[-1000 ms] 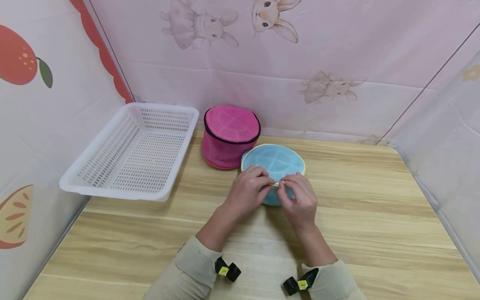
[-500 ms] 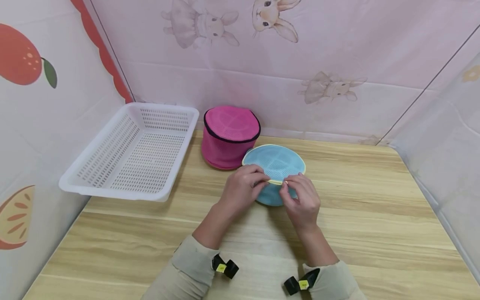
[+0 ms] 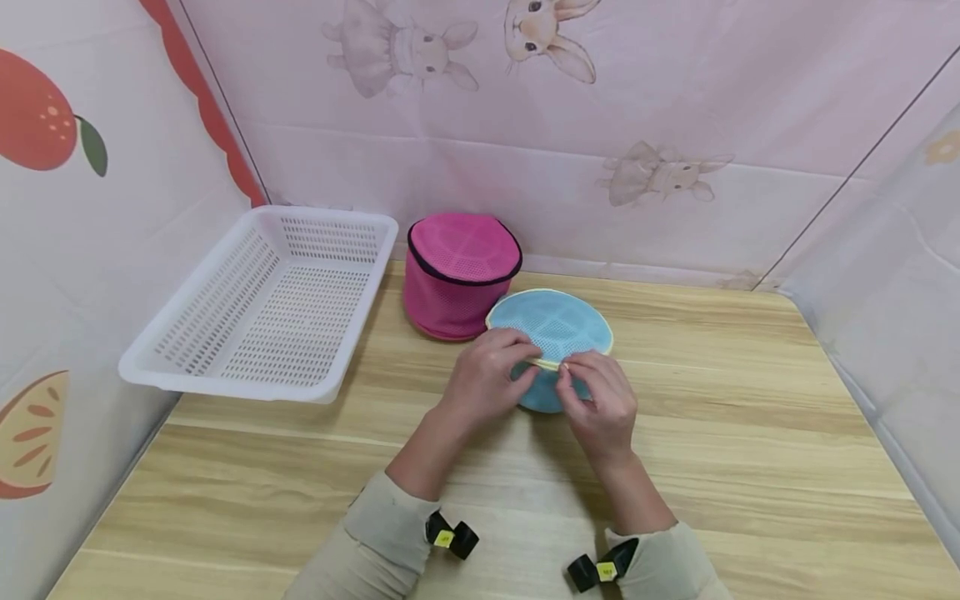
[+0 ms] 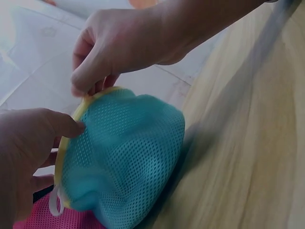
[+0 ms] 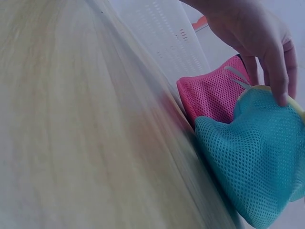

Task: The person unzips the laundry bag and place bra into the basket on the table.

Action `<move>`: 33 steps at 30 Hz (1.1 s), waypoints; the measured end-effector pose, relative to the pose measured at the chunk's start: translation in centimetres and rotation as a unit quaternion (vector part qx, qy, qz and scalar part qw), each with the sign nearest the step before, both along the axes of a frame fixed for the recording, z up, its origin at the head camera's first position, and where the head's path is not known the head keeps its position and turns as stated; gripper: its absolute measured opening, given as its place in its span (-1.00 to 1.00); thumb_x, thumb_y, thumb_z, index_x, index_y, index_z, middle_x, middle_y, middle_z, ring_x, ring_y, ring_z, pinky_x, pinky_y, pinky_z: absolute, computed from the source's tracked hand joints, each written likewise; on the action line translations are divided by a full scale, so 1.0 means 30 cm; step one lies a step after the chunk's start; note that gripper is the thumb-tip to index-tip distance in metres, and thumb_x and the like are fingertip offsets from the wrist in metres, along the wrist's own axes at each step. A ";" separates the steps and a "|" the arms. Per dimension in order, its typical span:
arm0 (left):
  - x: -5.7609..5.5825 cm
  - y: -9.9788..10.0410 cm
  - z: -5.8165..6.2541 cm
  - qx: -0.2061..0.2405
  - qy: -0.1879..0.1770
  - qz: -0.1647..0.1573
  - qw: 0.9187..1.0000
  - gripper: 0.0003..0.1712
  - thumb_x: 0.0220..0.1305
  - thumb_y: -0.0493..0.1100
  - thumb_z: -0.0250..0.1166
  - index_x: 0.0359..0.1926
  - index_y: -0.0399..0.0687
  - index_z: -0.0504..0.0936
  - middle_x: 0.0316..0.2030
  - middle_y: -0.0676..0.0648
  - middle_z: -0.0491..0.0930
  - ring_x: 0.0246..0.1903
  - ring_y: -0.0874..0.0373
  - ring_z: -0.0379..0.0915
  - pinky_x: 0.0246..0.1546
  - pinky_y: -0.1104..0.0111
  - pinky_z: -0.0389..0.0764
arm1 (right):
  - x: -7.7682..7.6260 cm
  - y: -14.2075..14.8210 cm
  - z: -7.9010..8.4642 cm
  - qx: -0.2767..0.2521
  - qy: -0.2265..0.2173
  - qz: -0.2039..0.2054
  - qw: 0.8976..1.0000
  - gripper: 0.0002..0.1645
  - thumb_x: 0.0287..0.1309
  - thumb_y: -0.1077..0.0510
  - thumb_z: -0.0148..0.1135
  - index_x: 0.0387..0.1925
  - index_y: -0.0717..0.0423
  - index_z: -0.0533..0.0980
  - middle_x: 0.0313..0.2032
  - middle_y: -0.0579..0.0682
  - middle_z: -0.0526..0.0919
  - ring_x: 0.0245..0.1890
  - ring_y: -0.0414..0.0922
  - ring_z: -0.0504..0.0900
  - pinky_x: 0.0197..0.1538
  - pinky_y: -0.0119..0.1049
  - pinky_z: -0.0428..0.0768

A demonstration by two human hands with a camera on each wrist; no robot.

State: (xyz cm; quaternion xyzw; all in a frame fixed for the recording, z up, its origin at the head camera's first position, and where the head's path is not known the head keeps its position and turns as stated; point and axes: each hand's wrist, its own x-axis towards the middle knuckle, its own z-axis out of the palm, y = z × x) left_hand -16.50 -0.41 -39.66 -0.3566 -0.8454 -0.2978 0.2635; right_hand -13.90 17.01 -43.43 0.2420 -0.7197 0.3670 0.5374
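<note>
From the head, pinching the near yellow rim (image 3: 550, 365) of the blue mesh bag (image 3: 551, 333) in left hand (image 3: 486, 379) and right hand (image 3: 603, 400), on the wooden table (image 3: 712, 433) beside the pink mesh bag (image 3: 459, 287), with round top (image 3: 558, 315) facing up, looking widest left to right. From the left wrist, with bag slanting up rightward along the rim and bulging right. From the right wrist, with bag reaching downward from the rim.

The wood-grain table (image 3: 750, 433) bears a pink mesh bag (image 3: 457, 300), with a white basket (image 3: 296, 321) left of it and a blue mesh bag (image 3: 555, 321) apparently resting just front-right of it.
</note>
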 end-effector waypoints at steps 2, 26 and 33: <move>0.005 0.008 0.001 -0.001 0.006 -0.010 1.000 -0.83 0.06 -0.24 0.48 -0.25 -0.04 0.79 -0.24 0.03 0.67 -0.15 0.17 0.57 -0.02 0.38 0.57 | 0.001 -0.002 0.001 0.004 -0.002 0.003 1.000 -0.90 -0.01 0.35 0.29 -0.49 0.35 0.67 -0.41 0.16 0.73 -0.36 0.09 0.68 -0.02 -0.27 0.63; 0.026 0.037 -0.011 -0.041 0.035 0.027 0.998 -0.93 0.14 -0.18 0.44 -0.32 0.06 0.80 -0.34 0.09 0.63 -0.24 0.18 0.51 -0.17 0.30 0.48 | 0.001 -0.007 -0.006 0.036 -0.075 -0.015 0.996 -0.89 0.02 0.27 0.32 -0.45 0.29 0.67 -0.31 0.14 0.72 -0.19 0.07 0.68 0.10 0.12 0.55; 0.023 0.037 -0.007 -0.038 0.026 0.019 0.999 -0.90 0.11 -0.19 0.47 -0.30 0.06 0.81 -0.35 0.10 0.63 -0.25 0.20 0.52 -0.13 0.32 0.50 | 0.000 -0.007 -0.005 0.031 -0.060 -0.010 0.998 -0.88 0.03 0.29 0.27 -0.46 0.30 0.66 -0.32 0.14 0.72 -0.22 0.08 0.68 0.10 0.12 0.55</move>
